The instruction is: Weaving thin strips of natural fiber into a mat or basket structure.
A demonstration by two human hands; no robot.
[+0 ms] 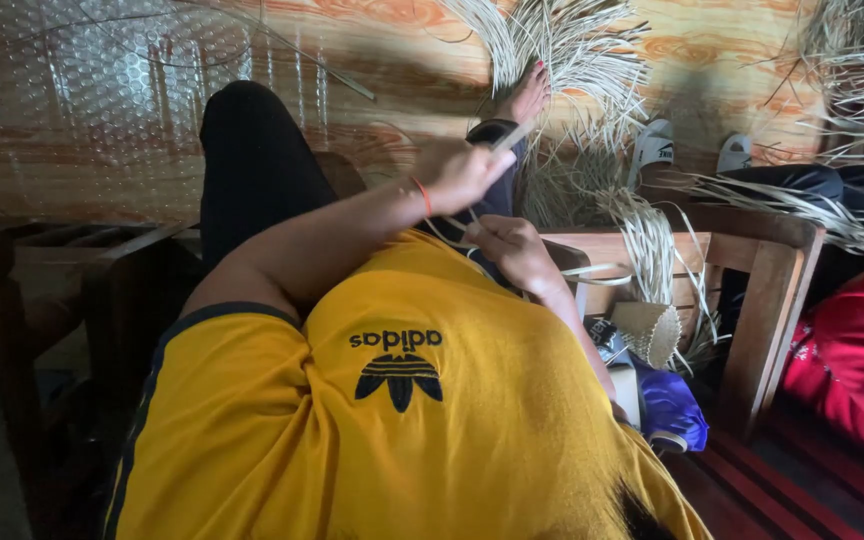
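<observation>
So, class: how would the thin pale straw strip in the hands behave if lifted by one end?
The thin pale straw strip looks floppy: lower down it curves in loops. Probably light, held between the left hand and the right hand. It may crease if bent sharply.

the floor (372, 40) was glossy wood-grain with a sheet of clear bubble wrap (102, 90) over it. dry, matt straw strips (562, 50) looked fibrous and rough. the chair frame (772, 290) was smooth varnished wood; the yellow shirt (452, 440) soft matt cloth.

Yellow shirt (432, 440) with dark trim, pale straw strips (572, 50), orange wristband (422, 195), red cloth (857, 350)
</observation>
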